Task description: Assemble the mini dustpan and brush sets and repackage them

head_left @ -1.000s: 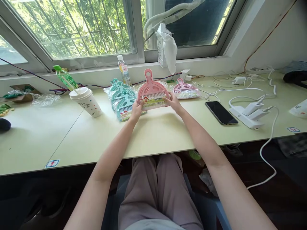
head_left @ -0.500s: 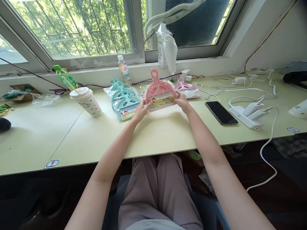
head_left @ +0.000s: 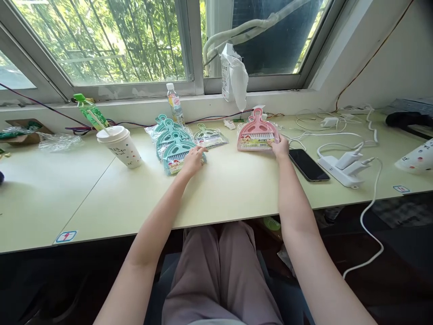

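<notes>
A pink mini dustpan and brush set [head_left: 259, 131] in clear wrapping stands at the right on the table, in front of what looks like another pink one. My right hand [head_left: 280, 147] pinches its right lower corner. To the left, several teal dustpan and brush sets [head_left: 178, 149] in clear bags overlap in a pile. My left hand [head_left: 195, 160] rests at the right edge of the front teal one, fingers stretched out and not closed round it. A pale green set [head_left: 211, 136] lies flat between the teal and pink ones.
A white paper cup with a straw [head_left: 120, 146] and a green-capped bottle [head_left: 91, 113] stand at the left. A clear bottle [head_left: 175, 104] is by the window sill. Right of my right hand lie a black phone [head_left: 308, 165] and a white power strip [head_left: 340, 170] with cables.
The pink set has moved from the middle to the right, onto the other pink one. My left hand has let go of it and come back beside the teal pile. The pale green set is uncovered.
</notes>
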`<state>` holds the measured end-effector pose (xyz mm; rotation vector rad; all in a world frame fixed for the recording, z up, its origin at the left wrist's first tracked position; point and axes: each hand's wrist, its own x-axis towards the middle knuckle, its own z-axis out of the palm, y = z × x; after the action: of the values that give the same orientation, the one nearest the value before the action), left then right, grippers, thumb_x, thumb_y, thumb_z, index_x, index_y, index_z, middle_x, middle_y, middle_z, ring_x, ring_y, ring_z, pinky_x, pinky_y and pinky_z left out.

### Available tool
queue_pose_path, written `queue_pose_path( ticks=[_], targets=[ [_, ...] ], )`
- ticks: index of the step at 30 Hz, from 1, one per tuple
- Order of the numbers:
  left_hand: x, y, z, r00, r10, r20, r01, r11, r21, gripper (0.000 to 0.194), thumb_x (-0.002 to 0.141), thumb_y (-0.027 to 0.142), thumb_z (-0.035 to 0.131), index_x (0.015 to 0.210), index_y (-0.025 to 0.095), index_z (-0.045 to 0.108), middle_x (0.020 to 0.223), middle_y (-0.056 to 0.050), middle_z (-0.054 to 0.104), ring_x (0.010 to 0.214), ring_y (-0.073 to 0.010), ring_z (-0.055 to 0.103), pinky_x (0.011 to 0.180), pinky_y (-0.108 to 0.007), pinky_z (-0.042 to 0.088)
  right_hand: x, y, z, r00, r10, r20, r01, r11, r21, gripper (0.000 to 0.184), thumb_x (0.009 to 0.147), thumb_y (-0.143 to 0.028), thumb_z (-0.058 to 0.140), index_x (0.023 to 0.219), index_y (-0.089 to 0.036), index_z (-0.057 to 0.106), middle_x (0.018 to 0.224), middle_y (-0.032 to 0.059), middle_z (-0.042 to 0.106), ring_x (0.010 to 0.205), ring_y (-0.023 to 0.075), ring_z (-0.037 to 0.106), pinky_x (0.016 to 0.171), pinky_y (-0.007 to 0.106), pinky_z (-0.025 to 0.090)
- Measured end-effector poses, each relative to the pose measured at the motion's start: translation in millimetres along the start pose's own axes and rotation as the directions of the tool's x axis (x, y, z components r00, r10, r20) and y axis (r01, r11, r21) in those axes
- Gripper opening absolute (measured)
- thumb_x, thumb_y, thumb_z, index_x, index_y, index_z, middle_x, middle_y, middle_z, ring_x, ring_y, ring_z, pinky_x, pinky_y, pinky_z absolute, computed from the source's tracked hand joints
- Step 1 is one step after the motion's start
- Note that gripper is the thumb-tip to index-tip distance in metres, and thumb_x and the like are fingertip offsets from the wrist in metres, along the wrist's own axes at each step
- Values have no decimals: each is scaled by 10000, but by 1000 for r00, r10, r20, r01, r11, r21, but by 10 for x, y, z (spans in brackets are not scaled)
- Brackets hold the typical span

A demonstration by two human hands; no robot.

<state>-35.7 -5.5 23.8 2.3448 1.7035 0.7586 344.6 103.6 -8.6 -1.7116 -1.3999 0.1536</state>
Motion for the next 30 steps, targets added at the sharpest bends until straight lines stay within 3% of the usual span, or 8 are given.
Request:
queue_pose_path(
  ticks=[8,13,18,21,24,26,28,30],
  targets=[
    [26,31,37,1000,5,-29,-10,984,-177,405,637,-35,512,874,230,704,1084,-94,695,1071,-323,644,996,-467,471,-106,-88,-5,976,197,-94,-203,977,-60,594,830,-339,653,1392,-198,526,1226,189,674,1128,367,635,967,543,474],
    [33,57,34,1000,10,14,-4,930,-368,403,648,24,516,958,198,704,1048,-82,730,857,-240,704,879,-401,540,-124,-113,90,981,118,-152,-126,991,-46,672,900,-337,588,1486,-139,325,1409,249,529,1323,359,494,1069,545,396],
    [-12,234,68,979,139,146,-33,826,-563,316,663,152,621,968,186,698,1055,-84,737,823,-214,727,773,-335,557,-184,-250,49,977,125,-174,-150,978,-142,618,932,-386,554,1466,-151,352,1493,242,431,1400,383,365,1110,619,292],
    [-22,304,109,963,193,186,-34,776,-630,296,657,157,655,949,180,699,1065,-92,731,842,-218,738,747,-316,551,-246,-447,23,967,3,-256,-26,996,-89,442,998,-375,426,1386,-167,469,1429,201,511,1325,332,434,1081,533,346],
    [-16,305,141,966,191,176,-33,761,-647,284,676,160,669,958,174,694,1074,-99,725,852,-212,738,750,-314,548,-397,-742,115,989,-143,33,143,990,10,392,1037,-380,316,1221,-179,599,1144,162,676,1038,266,603,930,427,448],
    [-16,293,146,964,199,176,-34,748,-662,283,683,170,692,965,166,686,1085,-109,721,854,-207,736,764,-319,549,-568,-965,247,960,-175,220,176,984,16,319,962,-470,509,938,-212,695,804,97,704,849,266,641,824,398,470],
    [-27,298,136,952,231,201,-20,701,-712,340,676,192,739,1007,161,667,1084,-122,721,856,-207,735,781,-331,555,-759,-1167,389,832,-211,513,242,970,6,268,882,-475,628,818,-224,700,746,80,704,862,280,640,818,389,450],
    [-50,325,118,923,286,256,25,621,-784,434,663,230,795,1059,167,630,1080,-130,722,865,-212,736,788,-342,565,-914,-1309,489,720,-292,630,312,947,81,160,839,-399,658,845,-246,706,818,64,735,880,267,627,792,363,431]
  ],
)
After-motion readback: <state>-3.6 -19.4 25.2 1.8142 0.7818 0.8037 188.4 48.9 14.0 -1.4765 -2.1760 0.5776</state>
